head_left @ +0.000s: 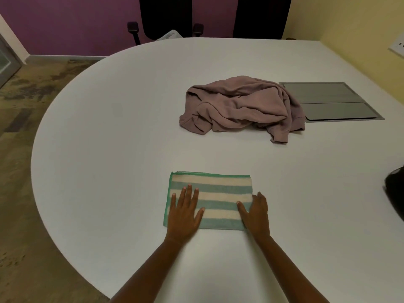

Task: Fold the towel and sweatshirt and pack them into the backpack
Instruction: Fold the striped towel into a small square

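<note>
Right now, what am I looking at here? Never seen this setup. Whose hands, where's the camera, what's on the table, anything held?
There is no robot: a person wears one camera on the head, looking forward and down. The left hand lies flat and open on a striped towel, folded into a rectangle on the white table. The right hand rests at the towel's right edge; whether it grips is unclear. Farther back lies a crumpled sweatshirt, beside a grey hatch. A dark object shows at the right edge.
</note>
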The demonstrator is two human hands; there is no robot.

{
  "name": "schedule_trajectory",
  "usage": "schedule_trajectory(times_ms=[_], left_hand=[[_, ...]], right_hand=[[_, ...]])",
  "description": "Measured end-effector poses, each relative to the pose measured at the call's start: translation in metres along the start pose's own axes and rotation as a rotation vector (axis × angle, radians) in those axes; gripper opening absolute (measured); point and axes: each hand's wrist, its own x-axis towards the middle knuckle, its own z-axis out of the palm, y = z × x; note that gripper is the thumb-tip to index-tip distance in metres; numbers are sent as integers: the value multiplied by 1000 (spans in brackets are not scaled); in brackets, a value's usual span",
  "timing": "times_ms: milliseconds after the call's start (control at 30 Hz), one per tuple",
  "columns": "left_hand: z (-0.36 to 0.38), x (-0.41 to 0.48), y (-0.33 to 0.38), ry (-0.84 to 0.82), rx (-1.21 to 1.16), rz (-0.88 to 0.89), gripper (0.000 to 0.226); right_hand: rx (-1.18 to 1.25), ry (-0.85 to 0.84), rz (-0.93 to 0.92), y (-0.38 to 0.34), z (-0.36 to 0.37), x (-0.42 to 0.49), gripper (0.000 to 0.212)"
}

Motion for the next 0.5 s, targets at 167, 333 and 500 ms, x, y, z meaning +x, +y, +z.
schedule_trajectory(times_ms=[167, 333, 500], left_hand=[[7, 4, 14, 48, 24, 53, 57], [2, 8, 15, -4, -3, 20, 58], [4, 14, 10, -20, -27, 51, 58]], right_hand=[[140, -33, 81, -14, -11, 12, 28], [586, -270, 345, -27, -36, 19, 17], [844, -403, 415, -39, -47, 16, 32]])
